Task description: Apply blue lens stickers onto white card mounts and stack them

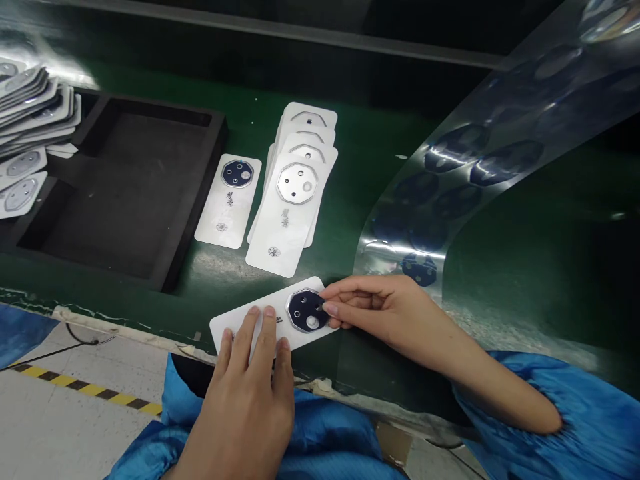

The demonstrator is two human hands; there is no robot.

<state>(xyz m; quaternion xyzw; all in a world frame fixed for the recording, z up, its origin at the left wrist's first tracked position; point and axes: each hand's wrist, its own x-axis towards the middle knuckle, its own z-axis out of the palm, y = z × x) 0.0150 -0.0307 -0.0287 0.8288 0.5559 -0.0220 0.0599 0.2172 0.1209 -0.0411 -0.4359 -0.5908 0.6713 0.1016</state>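
While pressing a white rectangular card [227, 328] near the edge of a glossy green work surface [380, 133]: left hand [245, 400] with fingers spread flat, unclenched; right hand [385, 313] with fingertips pinching the card's dark octagonal metal-rimmed plate [306, 310]. Beyond, black foam tray [125, 193], clear film sheet [450, 180]; below, yellow-and-black striped floor tape [85, 389].

Card: white rectangular backing card [280, 303], printed with small dark marks
Piece: octagonal dark-blue lens plate [306, 311], silver-rimmed, with round openings
Position: plate on card's right end
Pose: card lying flat, slanted
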